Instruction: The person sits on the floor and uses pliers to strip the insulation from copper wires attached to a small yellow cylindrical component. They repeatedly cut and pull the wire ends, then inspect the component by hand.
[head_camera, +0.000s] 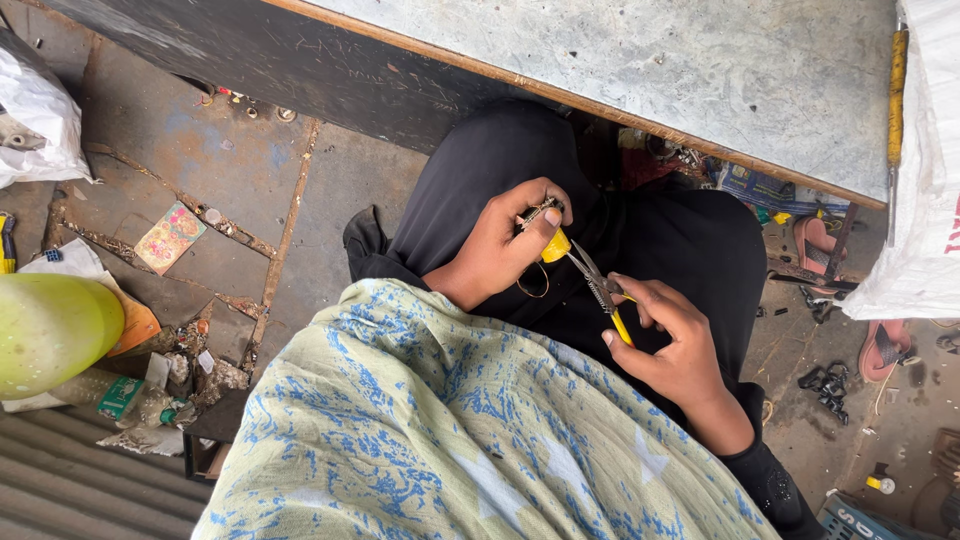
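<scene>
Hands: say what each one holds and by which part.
The right hand grips pliers by their yellow handles. The left hand pinches a small yellow piece between fingertips, at the plier tips.

Stained concrete floor (330, 190) under me, printed card (170, 236) at nine o'clock, sandals (884, 346) at three, litter (165, 395) at eight

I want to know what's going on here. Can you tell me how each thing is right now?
left hand: pinching a small yellow part
right hand: closed around the pliers' handles
pliers: tips at the yellow part
sandals: lying loose on the floor
green ball: resting at the picture's edge
</scene>
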